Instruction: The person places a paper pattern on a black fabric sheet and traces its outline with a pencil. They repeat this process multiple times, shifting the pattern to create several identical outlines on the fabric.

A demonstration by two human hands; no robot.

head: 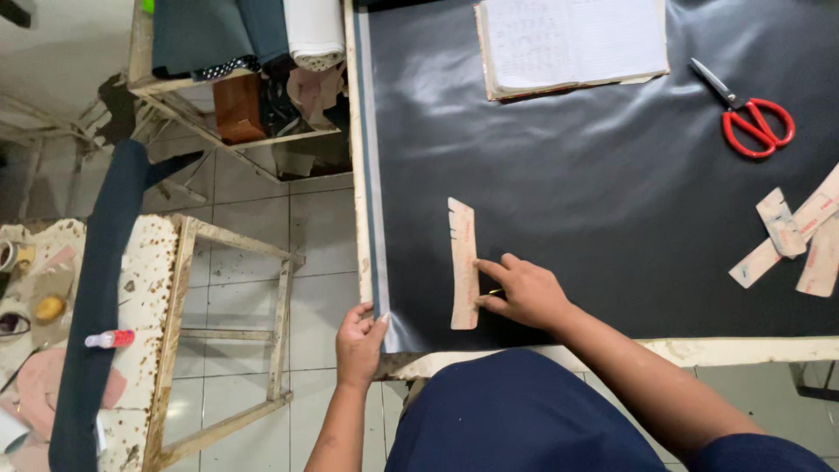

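Cardboard pattern piece (463,265), long and tan with small notches, is laid flat on the black sheet (612,201) near the front of the table (699,351). It is pressed down by the right hand (524,293), whose grip is half closed, with something thin and yellow tucked in. The sheet's edge is pinched by the left hand (360,339). Red scissors (752,122), an open notebook (572,42) and more pattern strips (791,236) are seen farther off.

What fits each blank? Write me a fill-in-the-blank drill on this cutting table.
1. The right hand presses a notched cardboard ____ onto the dark sheet.
2. The left hand holds the sheet's near ____ corner.
3. The scissors have ____ handles.

Missing words: pattern; left; red
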